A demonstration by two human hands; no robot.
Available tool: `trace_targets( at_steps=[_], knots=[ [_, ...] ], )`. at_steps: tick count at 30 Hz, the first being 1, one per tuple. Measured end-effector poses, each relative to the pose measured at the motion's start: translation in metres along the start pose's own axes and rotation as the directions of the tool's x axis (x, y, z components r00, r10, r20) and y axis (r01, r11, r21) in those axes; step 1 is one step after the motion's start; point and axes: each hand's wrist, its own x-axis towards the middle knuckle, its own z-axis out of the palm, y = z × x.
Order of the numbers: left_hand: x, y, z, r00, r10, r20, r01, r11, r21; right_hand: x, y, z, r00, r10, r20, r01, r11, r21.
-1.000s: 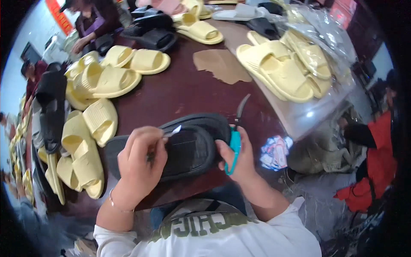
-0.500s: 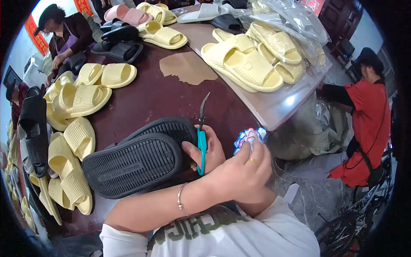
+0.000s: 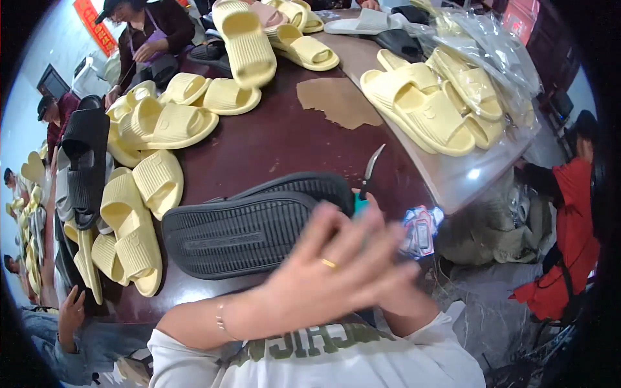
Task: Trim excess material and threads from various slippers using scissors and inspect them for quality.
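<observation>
The left hand (image 3: 330,271), blurred with fingers spread, crosses near the black slipper (image 3: 249,226) lying sole-up at the near edge of the desk (image 3: 284,139). The right hand (image 3: 401,294), mostly hidden behind it, grips scissors (image 3: 367,181) just right of the slipper.

Table (image 3: 278,139), dark red, round: bare strip runs from the middle toward the far edge, passable between the yellow slippers (image 3: 165,123) massed along the left edge and the yellow slippers in clear bags (image 3: 453,97) stacked on the right edge. Brown paper patch (image 3: 339,100) lies flat in that strip. Near edge: blocked by a black slipper (image 3: 249,229), sole up, with the left hand (image 3: 330,271) spread over it. Scissors (image 3: 370,174) point upward just right of it. Far edge: more yellow slippers (image 3: 304,48) crowd it.
</observation>
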Motion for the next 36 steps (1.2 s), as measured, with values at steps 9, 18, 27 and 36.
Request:
trace_targets(
  at_steps=[9, 18, 27, 36],
  knots=[
    [-0.056, -0.042, -0.054, 0.826, -0.552, 0.116, 0.542, 0.833, 0.108, 0.026, -0.061, -0.004, 0.767, 0.633, 0.109, -0.579, 0.608, 0.543],
    [-0.066, -0.044, -0.078, 0.815, -0.546, 0.193, 0.539, 0.837, 0.093, 0.041, -0.061, -0.013, 0.725, 0.686, -0.056, -0.489, 0.571, 0.659],
    [-0.112, -0.079, -0.079, 0.679, -0.726, -0.107, 0.697, 0.593, 0.402, 0.027, -0.050, -0.013, 0.697, 0.716, -0.031, -0.503, 0.519, 0.691],
    [-0.143, -0.049, -0.071, 0.770, -0.637, 0.040, 0.635, 0.771, 0.040, 0.030, -0.056, -0.015, 0.744, 0.666, 0.064, -0.502, 0.491, 0.712]
  ],
)
